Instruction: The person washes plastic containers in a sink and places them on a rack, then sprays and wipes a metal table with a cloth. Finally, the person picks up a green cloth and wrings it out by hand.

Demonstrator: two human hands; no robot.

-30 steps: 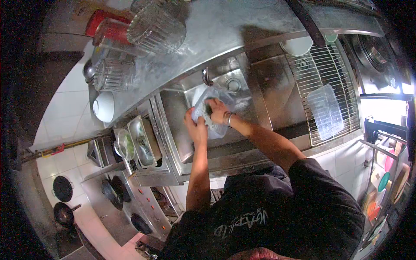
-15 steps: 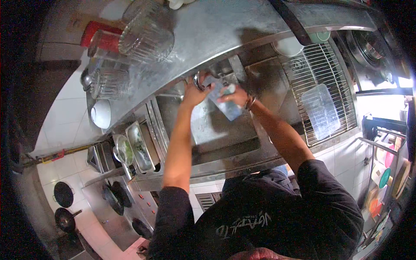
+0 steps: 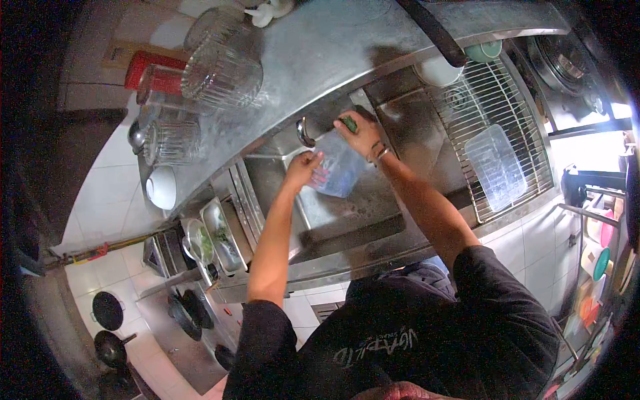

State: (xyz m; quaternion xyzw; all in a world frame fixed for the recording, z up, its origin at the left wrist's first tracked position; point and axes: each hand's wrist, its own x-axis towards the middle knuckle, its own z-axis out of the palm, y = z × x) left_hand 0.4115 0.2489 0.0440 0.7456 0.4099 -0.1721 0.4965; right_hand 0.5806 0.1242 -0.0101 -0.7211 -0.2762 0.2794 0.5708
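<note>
Over the steel sink (image 3: 353, 230), my left hand (image 3: 303, 172) grips the left edge of a translucent plastic container (image 3: 340, 170). My right hand (image 3: 362, 139) is closed around a green scouring sponge (image 3: 349, 124), just above the container's upper right side. Behind my left hand, the curved metal faucet (image 3: 305, 132) reaches over the basin. My fingers show blurred through the clear plastic.
A wire rack (image 3: 477, 100) to the right bears another translucent plastic container (image 3: 497, 167). On the steel ledge stand glass jars (image 3: 223, 73) and a white bowl (image 3: 161, 187). A dark handle (image 3: 433, 33) juts over the ledge's edge. Metal trays (image 3: 223, 233) sit left of the sink.
My right hand has moved up off the container's face, bringing the green sponge into view. My left hand has come down from the faucet, and the container now shows its broad side.
</note>
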